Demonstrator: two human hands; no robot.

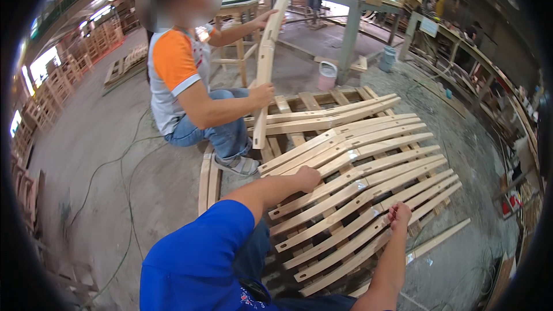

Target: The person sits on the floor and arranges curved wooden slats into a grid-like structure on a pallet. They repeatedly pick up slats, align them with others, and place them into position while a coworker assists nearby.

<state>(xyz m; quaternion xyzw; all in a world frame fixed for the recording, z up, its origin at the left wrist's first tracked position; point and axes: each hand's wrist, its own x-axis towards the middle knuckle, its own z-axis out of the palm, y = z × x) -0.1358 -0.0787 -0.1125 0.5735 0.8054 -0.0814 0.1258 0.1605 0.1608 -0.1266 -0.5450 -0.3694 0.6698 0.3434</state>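
Several pale, curved wooden bars (368,167) with slots near their ends lie side by side in front of me, on a wooden pallet (311,102). My left hand (309,179) is closed in a fist over the bars at their left part; what it holds, if anything, is hidden. Over the bars nearest to me on the right, my right hand (399,214) has its fingers curled together, and I cannot make out anything between them. Small shiny patches (362,184) show on the middle of some bars. Across from me, a crouching person in an orange-sleeved shirt (180,60) holds another wooden bar (265,72) upright with both hands.
Two more bars (208,179) lie on the floor by that person's shoe, and one bar (440,239) lies to the right. A pink bucket (328,76) and a grey bucket (387,59) stand beyond the pallet near a workbench (351,34). Cables (122,178) trail across the left floor.
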